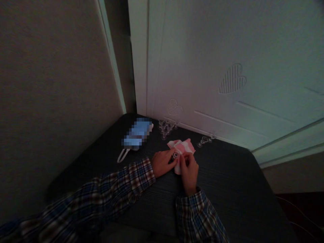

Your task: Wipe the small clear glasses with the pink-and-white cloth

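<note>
My left hand (161, 163) is closed around a small clear glass (175, 155) with a round rim, near the middle of the dark table. A pink and white cloth (187, 146) lies spread beneath and behind it. Pinched in the fingers of my right hand (190, 171) is a fold of that cloth, close against the glass. The stem or base of the glass is hidden by my fingers. Beyond the cloth, to the left, several small clear glasses (165, 127) stand in a tight group. A few more glasses (205, 139) are at the back right.
The dark wooden table (222, 182) sits in a corner. A device with a blurred-out blue screen (138, 133) and a white strap (123, 155) lies at the left. Behind the table rises a white panel (197, 60) with heart reliefs. Thin cables (301, 211) run at the lower right.
</note>
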### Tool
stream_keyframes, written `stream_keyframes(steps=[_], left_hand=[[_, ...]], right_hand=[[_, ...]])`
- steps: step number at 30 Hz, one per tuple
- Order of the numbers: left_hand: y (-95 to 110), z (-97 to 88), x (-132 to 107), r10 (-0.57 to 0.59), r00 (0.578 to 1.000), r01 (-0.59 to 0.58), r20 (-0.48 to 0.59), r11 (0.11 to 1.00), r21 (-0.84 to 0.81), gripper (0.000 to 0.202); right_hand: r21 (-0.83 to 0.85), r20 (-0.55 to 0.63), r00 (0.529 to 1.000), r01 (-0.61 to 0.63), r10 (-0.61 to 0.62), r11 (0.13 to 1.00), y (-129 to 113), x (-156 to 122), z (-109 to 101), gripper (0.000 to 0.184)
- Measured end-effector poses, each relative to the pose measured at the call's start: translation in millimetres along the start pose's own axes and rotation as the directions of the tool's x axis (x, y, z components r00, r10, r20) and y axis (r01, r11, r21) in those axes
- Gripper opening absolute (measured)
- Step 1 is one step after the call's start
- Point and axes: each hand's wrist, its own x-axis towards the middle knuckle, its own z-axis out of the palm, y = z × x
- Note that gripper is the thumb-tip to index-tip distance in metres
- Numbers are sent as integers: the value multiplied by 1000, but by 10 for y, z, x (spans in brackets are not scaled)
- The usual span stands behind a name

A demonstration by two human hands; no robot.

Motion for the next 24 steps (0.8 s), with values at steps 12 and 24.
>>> stream_keyframes(steps=[12,24], left_hand=[[-54,39,122,44,995,-36,86,995,-92,24],[-125,52,118,199,976,-182,91,970,-163,22]], right_hand=[[-40,-170,984,40,-46,998,-75,-76,-37,19],[-120,-418,901,70,-114,990,-171,50,94,19]])
